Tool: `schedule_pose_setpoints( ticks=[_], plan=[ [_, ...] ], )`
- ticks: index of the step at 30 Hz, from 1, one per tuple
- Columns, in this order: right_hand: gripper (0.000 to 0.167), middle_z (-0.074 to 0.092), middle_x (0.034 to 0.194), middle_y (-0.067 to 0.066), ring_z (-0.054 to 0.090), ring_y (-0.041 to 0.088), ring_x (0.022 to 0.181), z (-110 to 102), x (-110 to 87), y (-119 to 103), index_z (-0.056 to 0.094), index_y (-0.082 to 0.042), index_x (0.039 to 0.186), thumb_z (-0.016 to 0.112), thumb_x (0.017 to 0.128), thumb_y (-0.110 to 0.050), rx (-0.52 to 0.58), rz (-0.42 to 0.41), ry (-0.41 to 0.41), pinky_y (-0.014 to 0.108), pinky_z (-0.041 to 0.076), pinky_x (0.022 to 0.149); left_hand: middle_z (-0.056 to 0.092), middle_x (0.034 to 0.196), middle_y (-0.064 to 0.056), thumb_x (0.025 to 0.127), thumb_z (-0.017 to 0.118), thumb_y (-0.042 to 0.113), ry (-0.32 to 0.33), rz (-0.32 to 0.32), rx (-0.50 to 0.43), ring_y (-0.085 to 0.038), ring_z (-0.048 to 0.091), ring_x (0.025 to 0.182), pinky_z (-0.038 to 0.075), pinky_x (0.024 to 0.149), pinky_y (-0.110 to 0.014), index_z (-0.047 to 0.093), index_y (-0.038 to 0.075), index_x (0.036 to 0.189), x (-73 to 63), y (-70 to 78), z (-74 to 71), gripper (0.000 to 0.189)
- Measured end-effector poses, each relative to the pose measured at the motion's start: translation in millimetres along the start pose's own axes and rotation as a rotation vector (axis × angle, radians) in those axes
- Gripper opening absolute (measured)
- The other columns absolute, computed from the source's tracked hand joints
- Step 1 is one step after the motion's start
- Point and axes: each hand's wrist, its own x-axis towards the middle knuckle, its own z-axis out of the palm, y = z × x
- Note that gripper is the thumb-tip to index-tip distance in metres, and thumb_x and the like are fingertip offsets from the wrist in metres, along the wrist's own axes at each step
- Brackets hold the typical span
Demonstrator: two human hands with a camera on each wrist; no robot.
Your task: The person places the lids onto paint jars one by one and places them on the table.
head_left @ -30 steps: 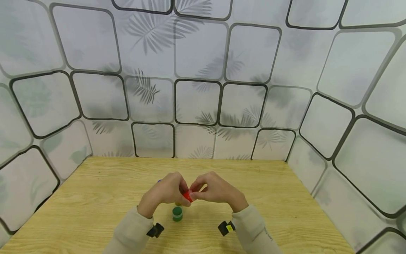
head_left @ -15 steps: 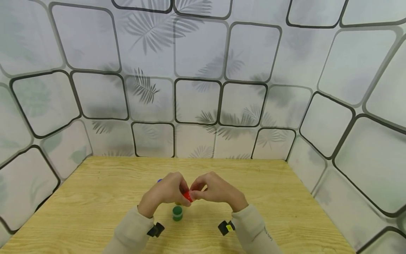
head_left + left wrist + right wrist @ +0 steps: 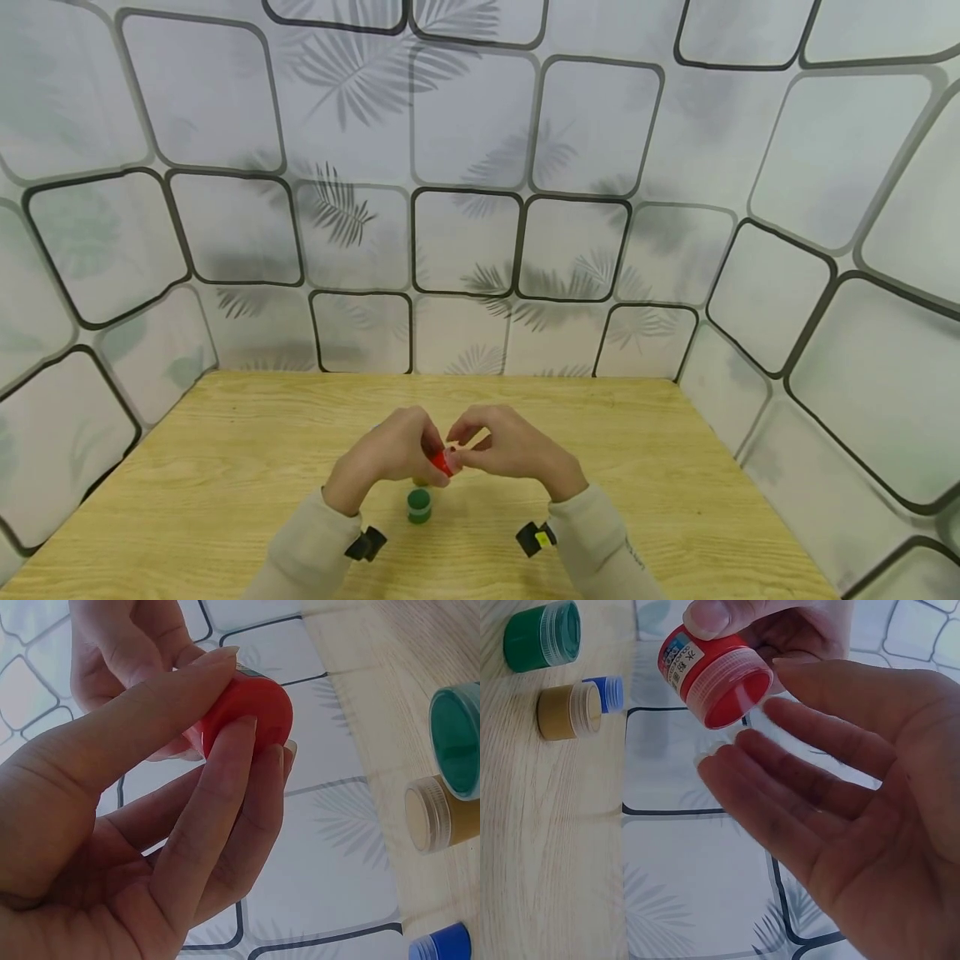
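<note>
A small red paint jar (image 3: 705,671) with a printed label and a clear ribbed lid (image 3: 739,688) is held above the table, tilted. My left hand (image 3: 392,450) grips it, thumb on one side and fingers curled round its red base, as the left wrist view shows. Beside the lid is my right hand (image 3: 513,446), its fingers loosely bent and spread. In the right wrist view these fingers (image 3: 780,787) stand apart from the lid, with the thumb close to the lid's edge.
On the wooden table (image 3: 600,433) stand a green jar (image 3: 419,505), an ochre jar (image 3: 564,712) and a blue jar (image 3: 609,693), all with clear lids. A patterned grey-white cloth (image 3: 465,242) surrounds the table at the back and sides.
My right fingers, earlier pinched at the red jar's lid, have spread, and the index finger has lifted off. The left hand and jar stay nearly in place.
</note>
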Motion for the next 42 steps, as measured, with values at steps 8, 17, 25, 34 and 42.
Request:
schedule_pose_setpoints(
  ticks=[8,17,25,34,42],
  plan=[
    [0.020,0.068,0.114,0.010,0.068,0.020,0.109,1.5,0.4,0.2,0.072,-0.007,0.111,0.075,0.092,-0.001,0.091,-0.063,-0.037,0.025,0.061,0.088,0.071,0.065,0.003,0.074,0.092,0.008,0.001,-0.001,-0.007,-0.010,0.060,0.057,0.052,0.056,-0.027,0.078,0.011,0.074,-0.9,-1.4,-1.5,0.014],
    [0.018,0.070,0.111,0.011,0.070,0.015,0.103,1.5,0.4,-0.4,0.074,-0.006,0.109,0.075,0.092,-0.002,0.077,-0.057,-0.040,0.025,0.061,0.085,0.072,0.067,0.001,0.075,0.091,0.007,0.000,-0.006,-0.014,-0.011,0.062,0.058,0.053,0.056,-0.028,0.078,0.010,0.075,-1.3,0.2,-1.9,0.013],
    [0.015,0.074,0.109,0.010,0.073,0.014,0.098,0.6,0.5,1.3,0.077,-0.008,0.110,0.074,0.095,-0.009,0.033,-0.054,-0.034,0.023,0.061,0.081,0.073,0.068,0.000,0.076,0.090,0.007,-0.003,0.016,-0.006,-0.011,0.062,0.058,0.053,0.056,-0.028,0.079,0.009,0.076,-1.7,0.8,-1.7,0.011],
    [0.015,0.075,0.105,0.008,0.072,0.009,0.091,0.7,0.1,-0.6,0.078,-0.008,0.109,0.073,0.097,-0.016,-0.006,-0.022,-0.031,0.021,0.060,0.078,0.072,0.067,0.002,0.076,0.090,0.008,-0.004,0.009,0.000,-0.011,0.061,0.058,0.052,0.056,-0.028,0.079,0.010,0.076,-0.8,-0.1,-0.4,0.011],
    [0.016,0.078,0.104,0.008,0.073,0.008,0.087,1.9,1.8,1.9,0.077,-0.007,0.109,0.070,0.099,-0.018,0.006,-0.005,-0.032,0.022,0.060,0.080,0.071,0.066,0.002,0.076,0.090,0.008,-0.004,0.027,0.001,-0.011,0.059,0.057,0.052,0.055,-0.028,0.079,0.011,0.075,-0.5,-1.7,-0.2,0.012]
  ],
)
